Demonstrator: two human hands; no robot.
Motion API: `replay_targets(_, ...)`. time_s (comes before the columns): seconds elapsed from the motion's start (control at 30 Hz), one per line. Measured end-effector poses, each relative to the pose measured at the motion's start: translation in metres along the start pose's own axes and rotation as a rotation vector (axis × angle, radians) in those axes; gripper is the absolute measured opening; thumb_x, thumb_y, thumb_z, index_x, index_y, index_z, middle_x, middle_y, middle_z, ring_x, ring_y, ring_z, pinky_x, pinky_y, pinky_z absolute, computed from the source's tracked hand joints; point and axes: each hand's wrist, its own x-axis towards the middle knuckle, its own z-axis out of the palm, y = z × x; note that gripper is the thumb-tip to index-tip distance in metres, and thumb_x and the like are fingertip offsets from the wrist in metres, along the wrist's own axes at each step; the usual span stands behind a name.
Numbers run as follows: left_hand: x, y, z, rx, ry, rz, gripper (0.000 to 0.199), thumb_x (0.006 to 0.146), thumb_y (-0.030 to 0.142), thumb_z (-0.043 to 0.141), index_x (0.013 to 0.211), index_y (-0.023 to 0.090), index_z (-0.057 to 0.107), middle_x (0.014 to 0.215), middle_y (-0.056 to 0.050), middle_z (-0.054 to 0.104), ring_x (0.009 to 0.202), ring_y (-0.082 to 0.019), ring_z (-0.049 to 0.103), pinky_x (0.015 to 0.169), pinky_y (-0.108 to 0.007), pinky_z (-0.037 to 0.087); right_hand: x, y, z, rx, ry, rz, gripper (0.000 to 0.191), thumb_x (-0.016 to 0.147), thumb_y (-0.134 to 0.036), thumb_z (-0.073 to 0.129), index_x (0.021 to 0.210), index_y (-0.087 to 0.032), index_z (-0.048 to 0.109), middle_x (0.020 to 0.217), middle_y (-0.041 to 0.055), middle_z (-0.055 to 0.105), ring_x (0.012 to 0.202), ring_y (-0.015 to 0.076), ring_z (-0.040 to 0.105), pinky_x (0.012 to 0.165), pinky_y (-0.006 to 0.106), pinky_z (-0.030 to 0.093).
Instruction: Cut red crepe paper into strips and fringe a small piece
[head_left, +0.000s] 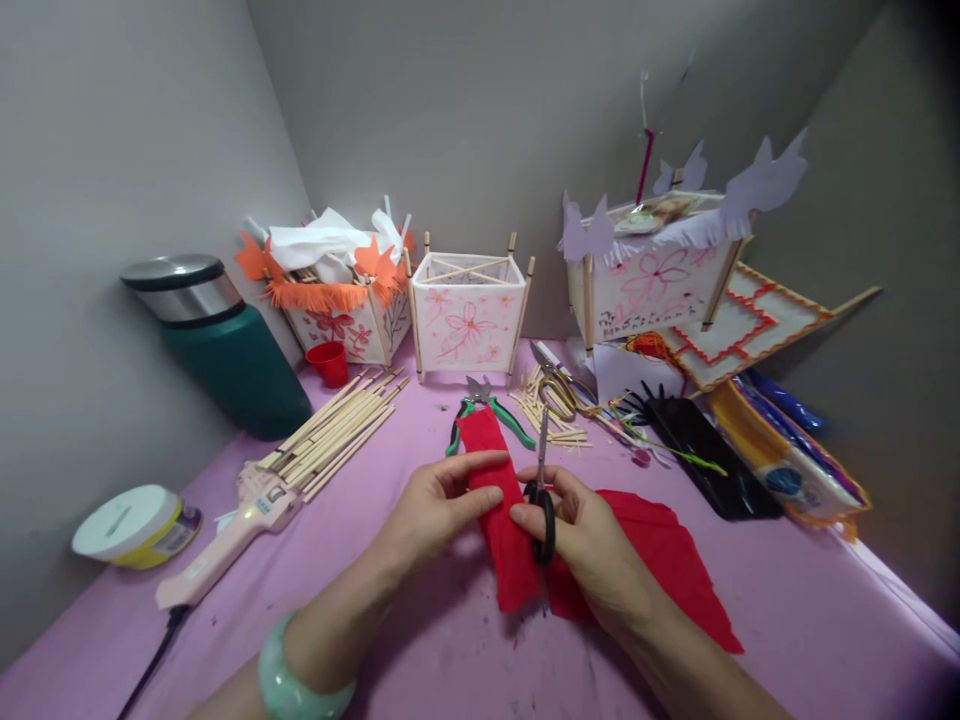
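Note:
A long red strip of paper or thin cloth (501,535) is pinched between the thumb and fingers of my left hand (442,505), about midway along its length. My right hand (574,520) grips small scissors (545,525) with black handles, their blades pointing away from me, beside the strip's right edge. The right thumb tip also reaches close to the strip. A larger red sheet (667,560) lies on the table, partly hidden under my right hand and forearm. Just beyond the strip's far end rest green-handled pliers (516,425).
Wooden sticks (349,430), a pink glue gun (232,540), a white-lidded tub (135,525) and a green bottle (232,350) stand or lie left. Decorated lanterns (469,325) line the back. To the right are gold-handled scissors (559,395), a black phone-like slab (712,460) and packets (787,460).

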Motion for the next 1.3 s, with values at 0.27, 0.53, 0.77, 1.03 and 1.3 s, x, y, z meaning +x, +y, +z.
replay_targets(0.27,0.002,0.002,-0.002,-0.072,0.141,0.064,0.049,0.066,0.022,0.08,0.114,0.017,0.071,0.09,-0.005,0.076,0.076,-0.015,0.065,0.073,-0.026,0.051,0.005,0.017,0.003,-0.07,-0.118,0.035,0.051,0.064,-0.039,0.08,0.103,-0.021,0.052,0.066,-0.0044,0.063,0.057,0.0155,0.06,0.054,0.026,0.045)
replay_targets(0.53,0.0,0.003,0.003,0.063,0.122,0.076,0.069,0.066,0.018,0.077,0.132,0.018,0.059,0.08,-0.003,0.073,0.066,-0.015,0.061,0.061,-0.025,0.05,0.008,0.029,-0.002,-0.123,-0.118,-0.005,0.049,0.068,-0.038,0.078,0.106,-0.021,0.051,0.068,-0.0043,0.061,0.06,0.0151,0.059,0.054,0.026,0.042)
replay_targets(0.77,-0.001,0.007,-0.002,0.103,0.021,0.114,0.065,0.071,0.018,0.071,0.135,0.019,0.057,0.099,-0.006,0.074,0.077,-0.016,0.065,0.071,-0.026,0.051,0.006,0.018,0.001,-0.137,-0.109,0.003,0.048,0.065,-0.038,0.079,0.101,-0.02,0.051,0.061,-0.0079,0.055,0.055,0.0122,0.053,0.052,0.024,0.036)
replay_targets(1.03,0.005,0.001,-0.006,0.092,0.083,0.099,0.056,0.065,0.017,0.077,0.12,0.018,0.068,0.111,-0.008,0.073,0.088,-0.02,0.067,0.076,-0.029,0.053,0.007,0.02,0.001,-0.152,-0.092,-0.01,0.048,0.066,-0.035,0.077,0.102,-0.019,0.051,0.06,-0.009,0.052,0.055,0.0107,0.049,0.052,0.023,0.032)
replay_targets(1.3,0.01,0.023,-0.031,-0.184,0.262,0.233,0.082,0.061,0.018,0.083,0.137,0.015,0.052,0.106,-0.008,0.073,0.082,-0.016,0.068,0.072,-0.026,0.056,-0.006,0.004,0.0,-0.085,-0.319,-0.045,0.045,0.082,-0.048,0.07,0.111,-0.019,0.051,0.073,-0.0015,0.06,0.067,0.0131,0.054,0.059,0.025,0.039)
